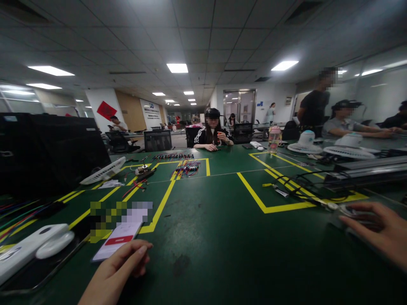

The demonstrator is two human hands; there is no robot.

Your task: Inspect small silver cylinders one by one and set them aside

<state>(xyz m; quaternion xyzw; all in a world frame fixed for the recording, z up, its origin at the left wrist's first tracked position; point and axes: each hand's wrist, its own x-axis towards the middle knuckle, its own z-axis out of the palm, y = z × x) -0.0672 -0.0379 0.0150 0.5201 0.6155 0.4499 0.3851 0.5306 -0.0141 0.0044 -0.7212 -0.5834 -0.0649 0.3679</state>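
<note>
My left hand (pixel 117 269) lies low on the green table (pixel 216 237), its fingers curled round the near end of a white card with a red band (pixel 119 238). My right hand (pixel 381 231) reaches in from the right edge with fingers stretched out over a small grey and white object (pixel 345 210) that lies by a bundle of black cables (pixel 302 184); whether it grips the object is unclear.
Yellow tape marks boxes on the table. White devices (pixel 34 248) lie at the near left, a black screen (pixel 47 148) stands beyond them. Coloured wires (pixel 187 167) and a small fan (pixel 103 171) lie further off. A seated person (pixel 212 135) faces me; other people sit at the right.
</note>
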